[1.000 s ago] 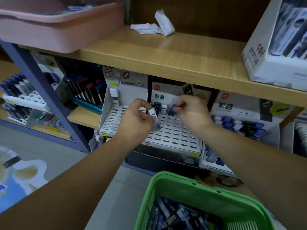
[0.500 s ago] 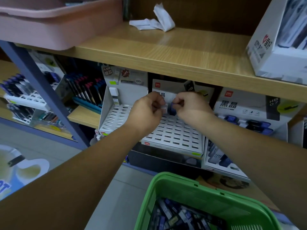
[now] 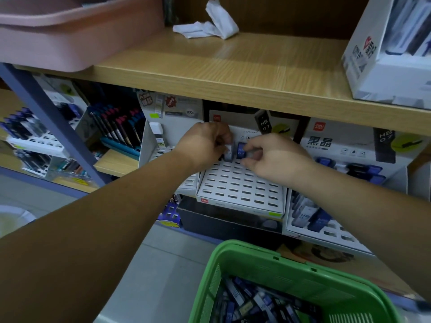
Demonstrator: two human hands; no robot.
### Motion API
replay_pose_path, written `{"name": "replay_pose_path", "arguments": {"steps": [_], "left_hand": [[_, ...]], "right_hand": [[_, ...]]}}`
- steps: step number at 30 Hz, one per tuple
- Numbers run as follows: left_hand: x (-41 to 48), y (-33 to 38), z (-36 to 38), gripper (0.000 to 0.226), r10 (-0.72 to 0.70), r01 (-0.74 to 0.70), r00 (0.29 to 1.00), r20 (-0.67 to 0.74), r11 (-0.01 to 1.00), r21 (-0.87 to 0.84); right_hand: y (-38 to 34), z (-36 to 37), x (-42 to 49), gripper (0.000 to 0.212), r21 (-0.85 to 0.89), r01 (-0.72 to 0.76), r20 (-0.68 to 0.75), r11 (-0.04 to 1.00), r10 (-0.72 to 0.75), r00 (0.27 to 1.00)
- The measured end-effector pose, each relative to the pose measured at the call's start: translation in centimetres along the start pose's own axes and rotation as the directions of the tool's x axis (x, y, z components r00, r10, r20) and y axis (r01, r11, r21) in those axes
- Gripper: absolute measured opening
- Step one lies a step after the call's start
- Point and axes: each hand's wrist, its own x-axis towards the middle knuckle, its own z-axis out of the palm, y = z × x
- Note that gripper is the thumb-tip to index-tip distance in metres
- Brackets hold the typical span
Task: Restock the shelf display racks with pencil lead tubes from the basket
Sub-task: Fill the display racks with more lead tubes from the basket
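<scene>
A white slotted display rack (image 3: 242,187) stands under the wooden shelf, most of its slots bare. At its back row my left hand (image 3: 205,145) pinches a white lead tube (image 3: 229,152) standing in a slot. Beside it my right hand (image 3: 272,157) pinches a blue lead tube (image 3: 241,151), also upright in the back row. A green basket (image 3: 275,264) at the bottom holds several blue, black and white tubes (image 3: 247,301).
A second rack (image 3: 326,231) to the right holds a few tubes. A wooden shelf (image 3: 233,73) hangs just above my hands, with a pink bin (image 3: 70,36), crumpled paper (image 3: 210,29) and a white box (image 3: 382,66). Pen displays (image 3: 116,129) stand at left.
My left hand has carried the white tube from mid-rack up to the back row beside the blue tube. My right hand has stayed at the blue tube.
</scene>
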Motion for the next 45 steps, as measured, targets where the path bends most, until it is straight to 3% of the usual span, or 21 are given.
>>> {"name": "replay_pose_path", "arguments": {"steps": [4, 7, 11, 13, 16, 18, 23, 31, 35, 37, 39, 42, 45], "left_hand": [[0.1, -0.2, 0.5, 0.013, 0.071, -0.076, 0.997, 0.043, 0.987, 0.141], [-0.9, 0.4, 0.4, 0.018, 0.172, -0.159, 0.984, -0.05, 0.967, 0.199], [-4.3, 3.0, 0.4, 0.018, 0.26, -0.236, 0.952, -0.162, 0.959, 0.155], [-6.6, 4.4, 0.8, 0.016, 0.259, -0.249, 0.96, -0.107, 0.963, 0.101], [-10.7, 6.4, 3.0, 0.013, 0.258, -0.259, 0.966, 0.016, 0.964, 0.062], [-13.0, 7.7, 5.1, 0.013, 0.271, -0.274, 0.959, 0.083, 0.961, 0.027], [-15.3, 9.4, 10.1, 0.007, 0.134, -0.121, 0.976, 0.172, 0.989, -0.084], [-17.9, 9.8, 17.6, 0.01, -0.062, 0.095, 0.953, 0.297, 0.99, -0.099], [-20.0, 8.9, 21.3, 0.01, -0.238, 0.299, 0.866, 0.439, 0.951, -0.074], [-22.2, 8.0, 23.4, 0.013, -0.32, 0.406, 0.779, 0.539, 0.913, -0.046], [-24.6, 6.8, 25.0, 0.021, -0.356, 0.459, 0.7, 0.619, 0.888, -0.008], [-27.3, 5.4, 25.9, 0.039, -0.383, 0.442, 0.642, 0.664, 0.893, 0.087], [-29.1, 4.2, 25.9, 0.055, -0.423, 0.441, 0.589, 0.689, 0.882, 0.165]], "right_hand": [[0.6, -0.3, -1.5, 0.019, 0.099, 0.081, -0.083, 0.992, -0.073, 0.994], [0.6, -0.9, -4.0, 0.01, 0.096, 0.173, -0.157, 0.98, -0.157, 0.975], [0.8, -0.8, -9.0, 0.022, 0.101, 0.337, -0.223, 0.936, -0.309, 0.925], [1.3, 0.0, -11.9, 0.029, 0.137, 0.426, -0.195, 0.894, -0.397, 0.897], [3.0, 2.0, -16.8, 0.03, -0.022, 0.61, -0.152, 0.792, -0.605, 0.781], [4.7, 3.7, -19.5, 0.032, -0.036, 0.647, -0.086, 0.762, -0.647, 0.757], [8.0, 7.4, -21.4, 0.047, 0.168, 0.313, 0.112, 0.935, -0.333, 0.936], [15.0, 11.0, -21.0, 0.024, 0.183, -0.09, 0.31, 0.979, 0.029, 0.95], [17.4, 15.5, -22.7, 0.027, 0.185, -0.371, 0.484, 0.91, 0.245, 0.84], [18.3, 18.9, -24.6, 0.042, 0.184, -0.542, 0.552, 0.82, 0.371, 0.747], [18.7, 21.8, -26.3, 0.073, 0.144, -0.663, 0.582, 0.735, 0.479, 0.658], [19.4, 25.1, -27.8, 0.119, 0.009, -0.699, 0.609, 0.715, 0.551, 0.571], [19.0, 26.2, -28.3, 0.142, -0.17, -0.569, 0.583, 0.805, 0.548, 0.6]]}}
